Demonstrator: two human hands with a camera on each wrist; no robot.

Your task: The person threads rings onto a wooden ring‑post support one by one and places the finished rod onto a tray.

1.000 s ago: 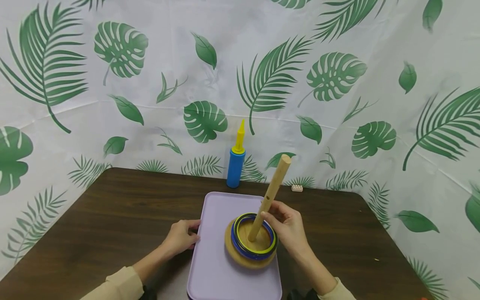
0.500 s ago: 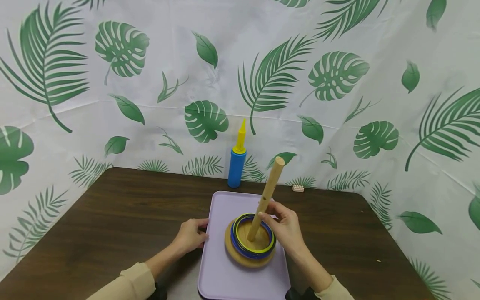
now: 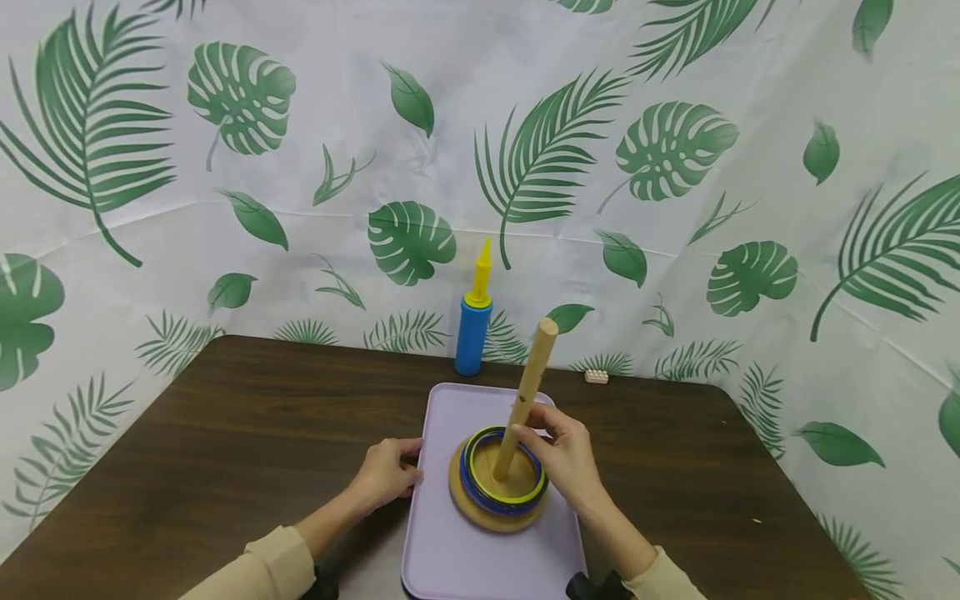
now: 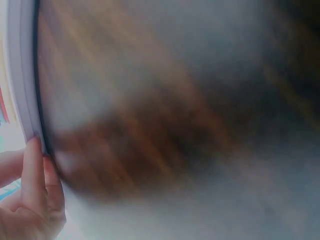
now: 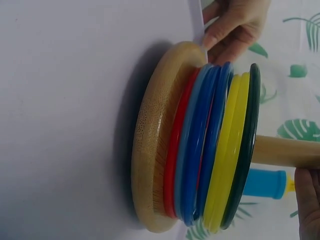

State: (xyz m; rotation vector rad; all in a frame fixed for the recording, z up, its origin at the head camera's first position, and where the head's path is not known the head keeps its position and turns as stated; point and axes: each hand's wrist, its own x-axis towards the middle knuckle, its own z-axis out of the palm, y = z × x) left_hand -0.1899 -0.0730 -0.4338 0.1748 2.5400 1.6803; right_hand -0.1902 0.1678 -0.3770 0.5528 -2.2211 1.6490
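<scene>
A wooden ring-toss stand stands on a lilac tray [image 3: 450,542], its round base [image 3: 468,504] right of the tray's middle. Coloured rings [image 5: 212,150], several in red, blue, yellow and dark green, lie stacked around the foot of its peg [image 3: 528,383]. My right hand [image 3: 566,454] pinches that peg low down between thumb and fingers; in the right wrist view only its fingertips [image 5: 307,195] show. At the tray's left edge my left hand [image 3: 386,472] grips the rim, the thumb nearer me. The left wrist view shows these fingers [image 4: 34,175] right at the rim.
A blue and yellow hand pump [image 3: 472,333] stands upright behind the tray at the table's back edge. To its right lies a small pale pink brick [image 3: 596,377]. The dark wooden table [image 3: 285,417] ends at a leaf-printed cloth [image 3: 330,258].
The tray has slid to the right together with my left hand. The peg's top and my right hand have shifted slightly left, and the peg leans less.
</scene>
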